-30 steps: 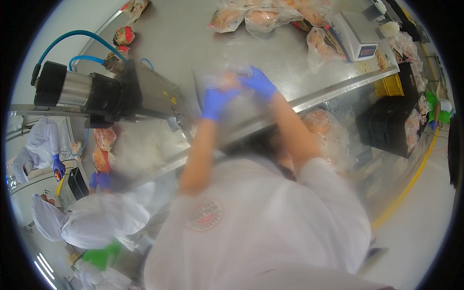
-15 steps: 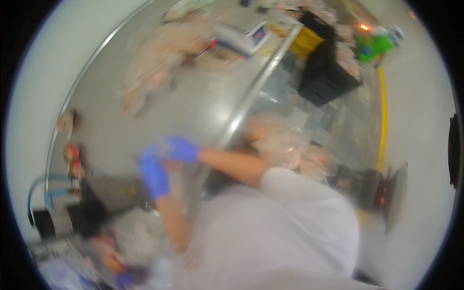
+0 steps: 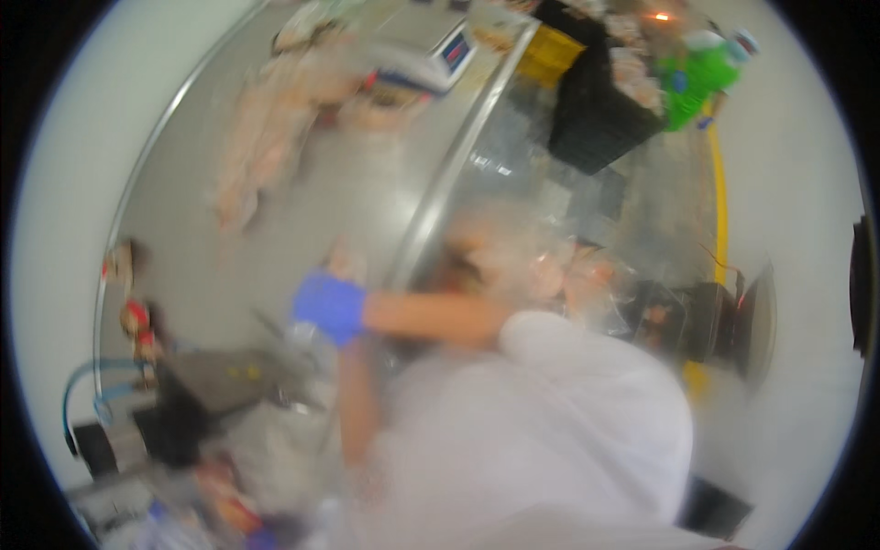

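My hands, both in blue gloves, cross over each other above the near part of the steel table (image 3: 220, 284). My right hand (image 3: 323, 298) lies over my left hand (image 3: 348, 334), which is mostly hidden. A small pale pinkish thing (image 3: 346, 261), blurred, shows just beyond the gloves; whether a hand holds it I cannot make out. Motion smears the fingers of both hands. To the left of them is a thin dark streak (image 3: 269, 323), too blurred to name.
Pale plastic-wrapped packs (image 3: 266, 137) lie farther back beside a white scale (image 3: 426, 60). Right of the table edge are bagged pieces (image 3: 522, 261) and a black crate (image 3: 600, 115). A dark machine (image 3: 211, 376) stands left. A person in green (image 3: 701, 82) is far right.
My hands have come together, the right one now covering most of the left. The pale thing shows beyond the gloves. The whole view has shifted a little.
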Available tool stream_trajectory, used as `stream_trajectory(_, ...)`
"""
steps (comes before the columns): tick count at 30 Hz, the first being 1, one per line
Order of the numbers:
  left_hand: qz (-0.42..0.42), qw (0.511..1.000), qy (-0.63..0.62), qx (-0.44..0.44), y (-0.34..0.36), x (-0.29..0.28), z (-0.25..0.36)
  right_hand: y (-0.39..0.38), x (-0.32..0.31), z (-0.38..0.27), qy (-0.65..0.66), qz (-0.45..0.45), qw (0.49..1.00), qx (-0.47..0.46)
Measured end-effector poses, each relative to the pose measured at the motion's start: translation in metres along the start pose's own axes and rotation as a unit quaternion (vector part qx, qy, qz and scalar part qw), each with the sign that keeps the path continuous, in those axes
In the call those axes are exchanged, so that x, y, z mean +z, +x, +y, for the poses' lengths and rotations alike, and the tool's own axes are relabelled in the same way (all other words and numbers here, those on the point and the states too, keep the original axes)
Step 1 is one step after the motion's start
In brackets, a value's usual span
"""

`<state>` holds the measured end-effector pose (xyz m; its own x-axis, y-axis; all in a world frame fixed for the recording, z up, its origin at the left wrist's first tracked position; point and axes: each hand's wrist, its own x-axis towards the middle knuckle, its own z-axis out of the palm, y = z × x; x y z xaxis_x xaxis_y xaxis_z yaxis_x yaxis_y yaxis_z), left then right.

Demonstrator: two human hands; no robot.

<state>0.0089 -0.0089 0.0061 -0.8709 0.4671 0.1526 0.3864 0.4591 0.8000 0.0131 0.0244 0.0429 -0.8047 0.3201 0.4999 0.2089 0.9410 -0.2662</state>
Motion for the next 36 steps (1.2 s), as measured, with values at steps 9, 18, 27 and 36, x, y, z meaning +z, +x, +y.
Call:
stream_trajectory(9, 0.148, 0.983, -0.097, -0.038, 0.046, 0.014, -0.047, 0.038, 0.017, 0.149, 0.589, -0.176, 0.766, 0.186)
stream_trajectory(18, 0.185, 0.970, -0.142, -0.072, 0.034, 0.014, -0.018, 0.009, 0.032, 0.109, 0.280, -0.014, 0.960, 0.004)
stream_trajectory(27, 0.114, 0.988, -0.101, 0.008, 0.008, 0.008, -0.019, -0.008, 0.032, 0.102, 0.318, 0.077, 0.944, -0.033)
stream_trajectory(36, 0.133, 0.970, -0.061, -0.195, 0.033, -0.001, -0.049, 0.032, 0.028, 0.081, 0.167, -0.078, 0.982, -0.033)
